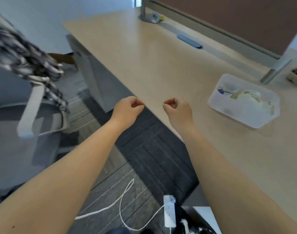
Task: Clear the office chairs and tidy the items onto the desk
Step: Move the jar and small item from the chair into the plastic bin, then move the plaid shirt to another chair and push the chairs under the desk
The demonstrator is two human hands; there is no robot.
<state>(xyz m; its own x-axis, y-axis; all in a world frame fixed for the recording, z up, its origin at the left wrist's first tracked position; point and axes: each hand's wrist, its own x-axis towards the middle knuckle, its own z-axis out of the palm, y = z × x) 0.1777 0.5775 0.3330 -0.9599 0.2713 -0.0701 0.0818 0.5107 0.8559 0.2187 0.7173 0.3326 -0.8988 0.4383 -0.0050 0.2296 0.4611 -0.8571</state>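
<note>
My left hand (128, 108) and my right hand (177, 108) are stretched out side by side at the front edge of the light wooden desk (144, 61). The fingers of both are curled into loose fists and nothing shows in either one. A grey office chair (26, 115) stands at the left, with a black-and-white patterned cloth (24, 58) draped over its back and armrest. On the desk to the right of my right hand sits a translucent white bin (245, 102) holding several small items.
A white power strip (169, 211) with its white cable (120, 196) lies on the dark carpet below my arms. A brown partition (237, 19) runs along the desk's far side on metal posts. A grey cable grommet (189, 41) is set in the desktop.
</note>
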